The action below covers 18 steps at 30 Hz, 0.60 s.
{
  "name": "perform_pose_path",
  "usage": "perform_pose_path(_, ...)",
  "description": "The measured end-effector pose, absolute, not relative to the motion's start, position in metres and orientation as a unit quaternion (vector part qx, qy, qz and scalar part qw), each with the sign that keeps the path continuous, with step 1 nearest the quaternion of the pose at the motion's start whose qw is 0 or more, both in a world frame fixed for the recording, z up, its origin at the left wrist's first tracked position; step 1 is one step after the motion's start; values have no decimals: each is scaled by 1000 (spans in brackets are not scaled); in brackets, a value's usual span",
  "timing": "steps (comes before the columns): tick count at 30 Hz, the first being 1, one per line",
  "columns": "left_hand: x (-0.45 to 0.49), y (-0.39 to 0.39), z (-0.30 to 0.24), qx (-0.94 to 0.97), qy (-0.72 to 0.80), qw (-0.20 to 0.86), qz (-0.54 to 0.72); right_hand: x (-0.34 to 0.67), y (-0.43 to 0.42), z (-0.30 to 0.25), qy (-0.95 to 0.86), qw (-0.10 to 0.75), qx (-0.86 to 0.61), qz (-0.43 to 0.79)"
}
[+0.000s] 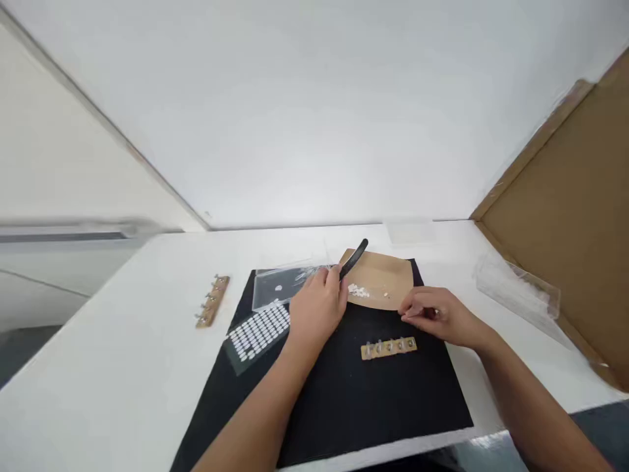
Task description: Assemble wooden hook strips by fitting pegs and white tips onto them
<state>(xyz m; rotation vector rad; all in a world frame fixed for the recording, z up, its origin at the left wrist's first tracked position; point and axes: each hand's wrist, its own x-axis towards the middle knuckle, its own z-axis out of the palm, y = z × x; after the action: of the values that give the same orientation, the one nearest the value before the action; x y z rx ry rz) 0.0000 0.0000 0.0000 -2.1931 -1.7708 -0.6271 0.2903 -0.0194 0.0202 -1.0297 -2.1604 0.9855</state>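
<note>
**Tweezers Being Held Over Brown Paper at the Bench**

A pair of slim black tweezers (354, 257) is being gripped in the left hand (317, 308), the fingers being closed around its lower end and its far end being pointed up and away. The tool is being held just above the near-left edge of a curved sheet of brown paper (388, 278), on which a small heap of tiny white pieces (358, 291) is lying.

The right hand (437, 314) is being rested on a square black cloth mat (354, 393) at the paper's near-right edge. Its fingertips are being drawn together, possibly on something small, but whether anything is being held cannot be told.

A short light wooden strip with metal pegs (389, 347) is lying on the mat between the two forearms, just in front of the right hand. A clear sheet of white dots (258, 333) is lying beside the left hand, with a clear plastic bag (280, 285) behind it.

A second pegged wooden strip (212, 301) is lying on the white bench (122, 367), left of the mat. A clear plastic box (515, 292) is resting against a brown cardboard panel (565, 216) at the right.
</note>
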Motion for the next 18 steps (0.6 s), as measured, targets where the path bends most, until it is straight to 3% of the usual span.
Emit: perform_pose_path(18,-1,4,-4,-773,-548,148,-283,282,-17,11,-796,306,-337,398)
